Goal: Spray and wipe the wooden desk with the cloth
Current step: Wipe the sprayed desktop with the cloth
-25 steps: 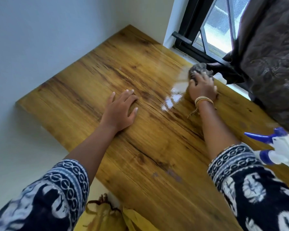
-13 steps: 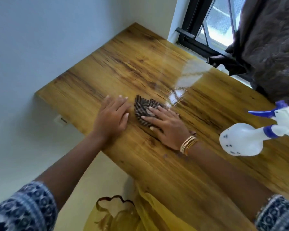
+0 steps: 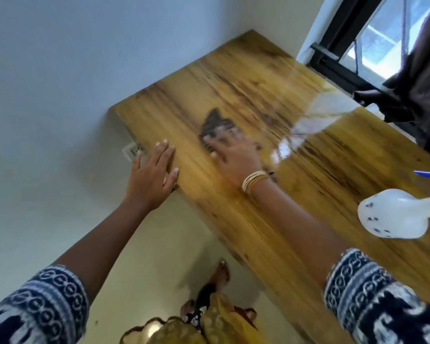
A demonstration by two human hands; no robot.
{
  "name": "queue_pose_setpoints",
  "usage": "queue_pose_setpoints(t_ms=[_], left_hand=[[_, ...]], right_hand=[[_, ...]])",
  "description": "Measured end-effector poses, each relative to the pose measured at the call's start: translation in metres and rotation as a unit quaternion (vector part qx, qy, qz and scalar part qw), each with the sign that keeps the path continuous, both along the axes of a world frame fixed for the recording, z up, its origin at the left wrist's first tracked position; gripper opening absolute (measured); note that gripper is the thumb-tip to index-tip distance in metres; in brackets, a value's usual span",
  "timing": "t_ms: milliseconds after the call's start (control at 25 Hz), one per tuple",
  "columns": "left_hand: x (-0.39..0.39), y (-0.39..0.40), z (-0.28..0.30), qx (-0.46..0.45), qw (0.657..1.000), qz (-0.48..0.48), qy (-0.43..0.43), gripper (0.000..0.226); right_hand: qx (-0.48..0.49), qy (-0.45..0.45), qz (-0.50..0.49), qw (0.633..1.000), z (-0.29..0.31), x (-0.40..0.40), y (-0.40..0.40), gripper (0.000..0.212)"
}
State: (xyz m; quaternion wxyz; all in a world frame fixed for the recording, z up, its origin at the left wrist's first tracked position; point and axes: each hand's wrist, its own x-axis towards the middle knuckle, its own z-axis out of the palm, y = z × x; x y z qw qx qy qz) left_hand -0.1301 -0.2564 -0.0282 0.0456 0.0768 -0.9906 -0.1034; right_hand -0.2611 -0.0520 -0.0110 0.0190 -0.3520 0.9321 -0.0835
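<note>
The wooden desk [image 3: 315,184] runs from the far wall corner toward me, glossy with window glare. A dark patterned cloth [image 3: 215,125] lies on its left part. My right hand [image 3: 233,155], blurred with motion, presses flat on the cloth's near end with straight fingers. My left hand [image 3: 153,173] rests flat on the desk's left edge, fingers spread and holding nothing. A white spray bottle [image 3: 395,217] with a blue trigger stands on the desk at the right.
A white wall borders the desk on the left, with a wall socket [image 3: 134,151] just below the desk edge. A black-framed window [image 3: 345,58] and a dark curtain [image 3: 422,78] stand at the far right. My feet [image 3: 220,274] and yellow garment show below.
My right hand swept the cloth from the window side across to the desk's left part, then pushed it a little farther away. My left hand slid back to the left edge.
</note>
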Motion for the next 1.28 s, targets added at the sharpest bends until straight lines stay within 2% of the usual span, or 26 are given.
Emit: queue_pose_setpoints(t_ms=[80, 120, 160, 200, 280, 360, 400, 440, 520, 640, 760, 840, 920, 1000, 1080, 1120, 1160, 1200, 1280], left_hand=[[0.002, -0.003, -0.004, -0.011, 1.0, -0.006, -0.002, 0.062], [0.004, -0.003, -0.006, -0.014, 1.0, -0.005, -0.004, 0.061], [0.005, -0.001, -0.009, -0.013, 1.0, 0.004, -0.004, 0.06], [0.006, 0.001, -0.011, -0.007, 1.0, 0.017, -0.004, 0.058], [0.006, 0.003, -0.012, 0.002, 0.999, 0.031, -0.01, 0.057], [0.006, 0.002, -0.012, 0.002, 0.999, 0.031, -0.017, 0.057], [0.005, 0.002, -0.012, 0.008, 0.999, 0.03, -0.02, 0.057], [0.005, 0.002, -0.012, 0.016, 0.999, 0.029, -0.024, 0.057], [0.006, 0.003, -0.013, 0.02, 0.999, 0.031, -0.025, 0.058], [0.006, 0.002, -0.013, 0.013, 0.999, 0.024, -0.024, 0.058], [0.005, 0.002, -0.013, -0.014, 0.999, 0.026, -0.032, 0.062], [0.004, 0.002, -0.012, -0.022, 0.999, 0.017, -0.041, 0.064], [0.005, -0.001, -0.009, -0.025, 0.998, 0.012, -0.051, 0.066], [0.008, 0.004, -0.004, -0.043, 0.997, -0.017, -0.058, 0.069], [0.018, 0.021, -0.004, -0.063, 0.992, -0.083, -0.07, 0.071], [0.023, 0.03, -0.005, -0.07, 0.989, -0.11, -0.075, 0.071], [0.027, 0.037, -0.006, -0.074, 0.986, -0.125, -0.078, 0.071], [0.029, 0.041, -0.007, -0.073, 0.985, -0.132, -0.079, 0.071], [0.028, 0.041, -0.005, -0.066, 0.986, -0.132, -0.081, 0.072]], right_hand=[[0.038, -0.032, 0.19, 0.98, 0.0, 0.032, -0.016, 0.048], [0.037, -0.04, 0.248, 0.967, 0.004, 0.021, -0.01, 0.047], [0.02, -0.033, 0.252, 0.967, 0.006, -0.003, 0.001, 0.047], [-0.008, -0.027, 0.203, 0.979, 0.006, -0.036, 0.015, 0.045], [-0.057, -0.021, -0.031, 0.998, 0.007, -0.108, 0.056, 0.043], [-0.03, -0.055, -0.27, 0.961, 0.011, -0.155, 0.087, 0.045], [-0.013, -0.081, -0.344, 0.935, 0.013, -0.162, 0.087, 0.048], [0.0, -0.088, -0.373, 0.924, 0.016, -0.16, 0.076, 0.049], [0.014, -0.054, -0.308, 0.95, 0.017, -0.143, 0.038, 0.049], [0.021, -0.025, -0.089, 0.996, 0.013, -0.08, -0.024, 0.048], [0.041, -0.046, 0.158, 0.985, 0.001, 0.01, -0.038, 0.048], [0.022, -0.044, 0.218, 0.975, 0.007, 0.005, -0.01, 0.046], [-0.018, -0.021, 0.114, 0.993, 0.011, -0.041, 0.036, 0.044], [-0.026, -0.013, -0.107, 0.994, 0.011, -0.094, 0.105, 0.045], [-0.025, -0.022, -0.332, 0.943, 0.01, -0.116, 0.167, 0.048], [-0.017, -0.034, -0.405, 0.914, 0.01, -0.116, 0.18, 0.05], [-0.004, -0.048, -0.442, 0.896, 0.01, -0.112, 0.178, 0.05], [0.004, -0.053, -0.446, 0.893, 0.01, -0.105, 0.165, 0.05], [-0.007, -0.041, -0.369, 0.929, 0.017, -0.078, 0.123, 0.049]])
